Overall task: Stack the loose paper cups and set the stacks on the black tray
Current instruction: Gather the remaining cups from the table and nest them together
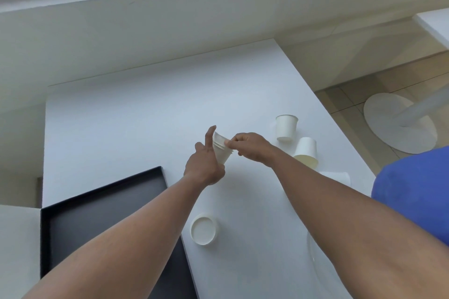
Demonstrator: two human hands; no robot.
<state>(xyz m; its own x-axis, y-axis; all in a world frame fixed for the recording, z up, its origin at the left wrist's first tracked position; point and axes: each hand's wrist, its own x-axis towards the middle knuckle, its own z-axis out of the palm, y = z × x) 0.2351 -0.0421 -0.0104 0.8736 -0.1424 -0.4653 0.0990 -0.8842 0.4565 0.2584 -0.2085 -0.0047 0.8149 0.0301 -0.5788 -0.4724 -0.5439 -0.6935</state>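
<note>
A small stack of white paper cups (222, 147) is held tilted above the white table; four loose cups (286, 127) lie on it, one upright (203, 228) near the black tray (102, 223), which sits lower left

Cup stack (222, 150) in both hands' grip, above table (136, 114).

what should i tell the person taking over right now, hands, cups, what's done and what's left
Left hand grips a short cup stack above the table. Right hand pinches its rim.
Black tray near left, no cups visible on it.
Loose: upright cup, tipped cup, one partly behind the right arm, one near the tray.
Done: one stack begun. Left: add the loose cups, set stacks on the tray.
</note>
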